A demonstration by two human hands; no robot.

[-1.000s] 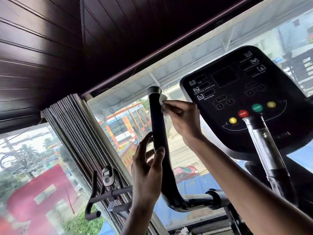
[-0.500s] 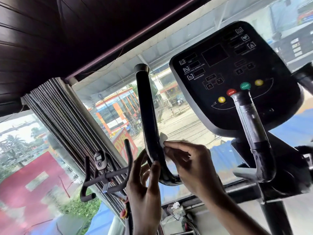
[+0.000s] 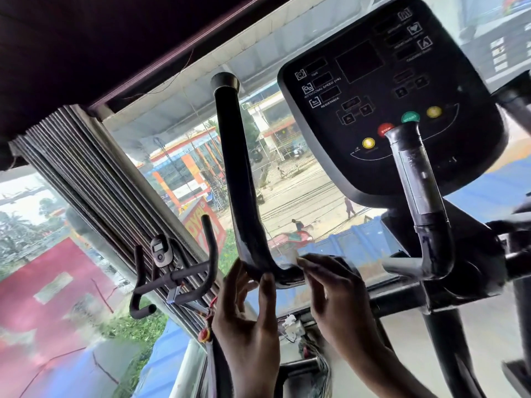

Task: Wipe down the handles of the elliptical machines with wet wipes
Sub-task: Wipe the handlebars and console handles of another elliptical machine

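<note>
Black handle (image 3: 235, 173), right hand (image 3: 336, 294) pinching probable wipe (image 3: 291, 261) at bend, left hand (image 3: 247, 317) spread beneath

**Black handle, pale wipe, bright buttons**
My handle (image 3: 238, 179) is shiny black with a grey cap (image 3: 225, 80) on top. The wet wipe (image 3: 290, 261) at its bend is white and a bit see-through. At 2 o'clock the screen board (image 3: 448, 156) is black with white words, one red button (image 3: 385, 129), one green button (image 3: 410, 117) and two yellow buttons (image 3: 368, 143). At 9 o'clock the blinds (image 3: 94, 179) are grey with thin dark stripes.
</note>
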